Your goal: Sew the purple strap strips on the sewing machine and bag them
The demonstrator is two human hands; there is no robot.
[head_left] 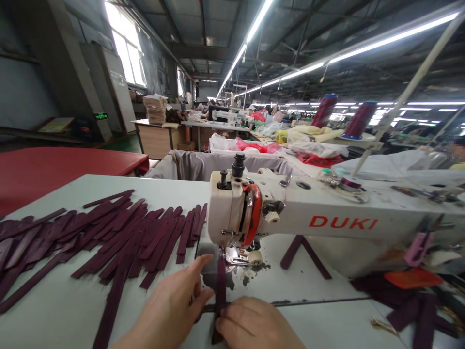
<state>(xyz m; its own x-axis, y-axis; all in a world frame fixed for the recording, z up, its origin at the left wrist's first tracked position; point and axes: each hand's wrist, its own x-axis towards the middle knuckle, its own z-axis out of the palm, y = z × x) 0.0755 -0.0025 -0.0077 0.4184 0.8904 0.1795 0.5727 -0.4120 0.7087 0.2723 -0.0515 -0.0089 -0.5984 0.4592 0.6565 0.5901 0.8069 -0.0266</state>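
A dark maroon fabric strip [220, 281] lies lengthwise under the needle of a white sewing machine [240, 213]. My right hand [256, 322] is closed on the strip's near end, thumb and fingers pressed at its edge. To the left of the strip is my left hand [174, 300], index finger stretched toward the presser foot and thumb apart. Nothing shows between those fingers. Beyond my left hand, many similar maroon strips [119, 237] spread over the pale table. A folded maroon strip [301, 242] rests in a V shape under the machine arm.
At the lower right lie more maroon pieces [417, 310], an orange item [413, 277] and pink-handled snips [418, 248]. Two maroon thread cones [359, 120] stand behind the machine. A red-covered table [69, 167] is at the left. A lined bin [189, 165] sits beyond the table edge.
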